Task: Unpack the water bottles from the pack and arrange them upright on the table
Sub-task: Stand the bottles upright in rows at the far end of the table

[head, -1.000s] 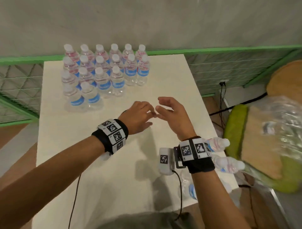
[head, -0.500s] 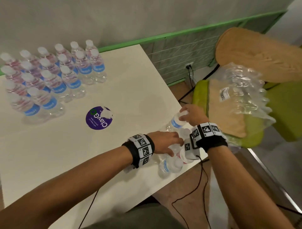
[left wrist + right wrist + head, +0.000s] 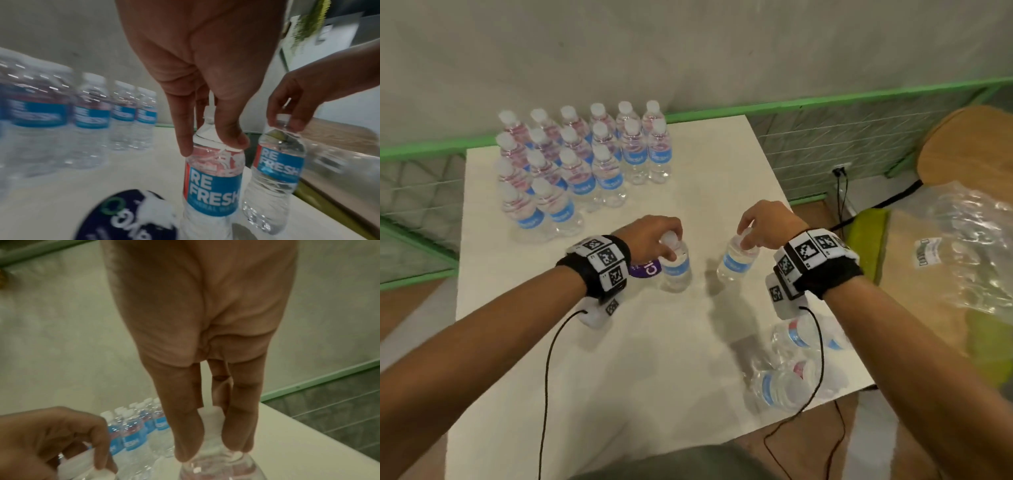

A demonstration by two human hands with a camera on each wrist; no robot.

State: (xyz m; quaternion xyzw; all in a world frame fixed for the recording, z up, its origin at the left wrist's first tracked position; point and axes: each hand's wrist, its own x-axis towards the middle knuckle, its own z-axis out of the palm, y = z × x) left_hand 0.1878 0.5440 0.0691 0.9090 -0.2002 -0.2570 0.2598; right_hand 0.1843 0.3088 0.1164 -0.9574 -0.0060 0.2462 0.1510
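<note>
White tabletop [image 3: 654,359] carries the work in the head view. My left hand [image 3: 650,238] pinches the neck of one water bottle [image 3: 676,267], which stands roughly upright beside a purple sticker [image 3: 645,269]. My right hand [image 3: 767,224] grips the cap end of a second bottle [image 3: 736,262], which is tilted with its base toward the first. An upright group of bottles [image 3: 582,164] stands in rows at the far left of the tabletop. More bottles lie on their sides in the torn pack [image 3: 791,370] at the near right edge. Crumpled plastic wrap [image 3: 959,246] lies on a chair at the right.

Left wrist view: my left hand [image 3: 205,73] has its fingertips [image 3: 236,139] closed on the shoulder of the water bottle [image 3: 213,183]. My right hand [image 3: 296,104] holds the second bottle [image 3: 275,170] just beside it. The upright group of bottles [image 3: 90,120] is blurred.

Right wrist view: my right hand [image 3: 205,337] has its fingertips [image 3: 189,447] clamped round the cap of the second bottle [image 3: 218,467]. My left hand [image 3: 51,438] appears at lower left, fingers curled over a white cap.
</note>
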